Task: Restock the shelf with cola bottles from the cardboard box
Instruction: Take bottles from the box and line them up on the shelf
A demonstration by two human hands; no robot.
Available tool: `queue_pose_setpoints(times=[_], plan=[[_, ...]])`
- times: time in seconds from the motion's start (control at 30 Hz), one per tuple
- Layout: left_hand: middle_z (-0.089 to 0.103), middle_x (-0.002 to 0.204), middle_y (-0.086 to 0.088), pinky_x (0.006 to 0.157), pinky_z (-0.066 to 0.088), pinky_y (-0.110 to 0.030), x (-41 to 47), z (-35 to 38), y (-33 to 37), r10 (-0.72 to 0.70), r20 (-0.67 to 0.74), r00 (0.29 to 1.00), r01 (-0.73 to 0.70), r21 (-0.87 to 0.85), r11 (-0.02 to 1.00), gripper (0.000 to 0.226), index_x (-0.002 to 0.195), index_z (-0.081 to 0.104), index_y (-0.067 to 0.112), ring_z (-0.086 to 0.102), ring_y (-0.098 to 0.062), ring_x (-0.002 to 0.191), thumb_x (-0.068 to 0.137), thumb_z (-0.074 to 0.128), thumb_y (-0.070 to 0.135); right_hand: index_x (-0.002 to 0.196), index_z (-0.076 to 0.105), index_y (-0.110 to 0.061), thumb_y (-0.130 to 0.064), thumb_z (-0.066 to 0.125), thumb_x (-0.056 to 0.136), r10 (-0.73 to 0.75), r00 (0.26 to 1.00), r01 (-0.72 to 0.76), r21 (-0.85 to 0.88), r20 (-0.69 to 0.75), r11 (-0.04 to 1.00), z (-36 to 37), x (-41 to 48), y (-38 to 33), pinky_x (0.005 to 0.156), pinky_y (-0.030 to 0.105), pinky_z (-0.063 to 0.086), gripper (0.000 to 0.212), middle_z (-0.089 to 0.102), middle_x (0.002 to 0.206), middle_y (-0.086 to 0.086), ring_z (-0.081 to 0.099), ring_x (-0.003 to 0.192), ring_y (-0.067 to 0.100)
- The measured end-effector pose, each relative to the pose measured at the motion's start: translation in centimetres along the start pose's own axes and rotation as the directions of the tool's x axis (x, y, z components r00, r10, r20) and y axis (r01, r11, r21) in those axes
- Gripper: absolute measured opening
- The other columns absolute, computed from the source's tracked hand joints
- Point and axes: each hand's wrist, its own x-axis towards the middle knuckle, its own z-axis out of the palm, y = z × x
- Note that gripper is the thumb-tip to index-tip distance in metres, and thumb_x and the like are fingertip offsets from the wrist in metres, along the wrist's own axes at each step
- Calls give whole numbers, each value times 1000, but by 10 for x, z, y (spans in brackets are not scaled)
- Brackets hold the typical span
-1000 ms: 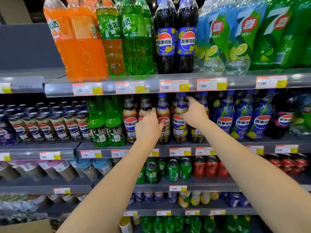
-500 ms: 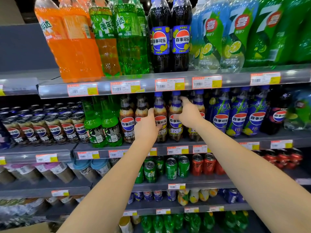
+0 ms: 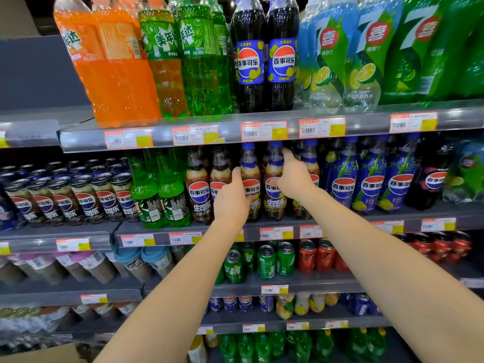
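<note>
- The shelf fills my view. I am working on its middle tier, at about arm height.
- Large orange soda bottles stand on the tier above, beside green, dark and lime ones.
- A corner of the cardboard box shows at the lower left edge, well below both hands.
- A row of brown cola bottles stands upright at the front of the middle tier, between small green bottles on the left and blue-wrapped bottles on the right.
- My left hand is clamped round the blue-capped cola bottle in that row, which stands on the tier.
- My right hand is on the neighbouring cola bottle. The thumb lies across its label and the index finger points straight up beside the neck. The other fingers are hidden behind the bottle, so I cannot tell whether the hand is closed on it.
- Green cans sit one tier lower, under my forearms.
</note>
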Motion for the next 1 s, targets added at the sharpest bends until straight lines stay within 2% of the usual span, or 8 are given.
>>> queue_pose_setpoints(times=[0.23,0.43,0.57,0.7,0.8,0.87,0.9,1.0], plan=[[74,109,-11,76,61,-48,-7,5,-2,-51,-1,999,49,-206,977,80,159,26,30,71,-31,90,96,73,21,153,29,-12,-7,80,82,17,1000,-17,8,9,1000,0,3,2,95,40,49,88,61,131,18,59,119,37],[73,96,-12,67,58,-41,-8,8,1,-66,11,998,66,-258,964,79,159,28,31,69,-28,80,95,74,26,152,32,-14,-1,77,81,38,999,-36,88,-25,995,-1,1,1,95,39,49,86,60,132,15,58,119,35],[71,91,-11,71,60,-48,-12,12,2,-67,-4,998,64,-232,971,78,160,27,29,68,-29,80,97,72,29,146,42,-12,4,71,82,25,994,-10,142,-102,990,-1,-2,-2,89,36,51,72,65,123,14,62,111,33],[71,92,-11,72,60,-50,-10,12,-1,-54,2,999,53,-228,972,78,160,26,28,68,-30,81,97,72,29,140,49,-11,0,69,85,-6,992,26,161,-126,987,-3,-5,-5,82,28,46,60,67,119,11,63,108,29],[71,96,-10,74,60,-49,-9,11,-2,-61,-2,998,60,-202,978,80,160,26,28,69,-30,84,96,73,31,147,45,-11,2,67,86,1,989,27,186,-145,982,-6,-12,0,92,24,43,66,62,132,9,59,116,19],[72,98,-9,75,60,-48,-10,12,-2,-71,-9,997,68,-188,980,81,161,26,26,70,-29,85,96,74,32,143,50,-10,0,64,88,29,979,19,232,-200,973,-9,-21,9,104,30,46,58,62,135,9,59,120,19],[72,99,-8,75,60,-47,-10,12,-3,-81,-11,997,77,-184,980,82,161,25,26,70,-29,86,95,74,32,137,55,-10,-1,64,88,41,968,22,250,-247,968,-10,-25,15,104,35,49,50,65,128,7,62,114,18],[72,108,-9,74,60,-46,-12,13,-3,-92,-18,996,88,-165,982,82,159,27,24,71,-31,91,94,75,34,113,61,-13,-9,70,85,87,921,-11,198,-380,980,-13,-35,36,83,36,54,29,66,101,3,63,85,16]])
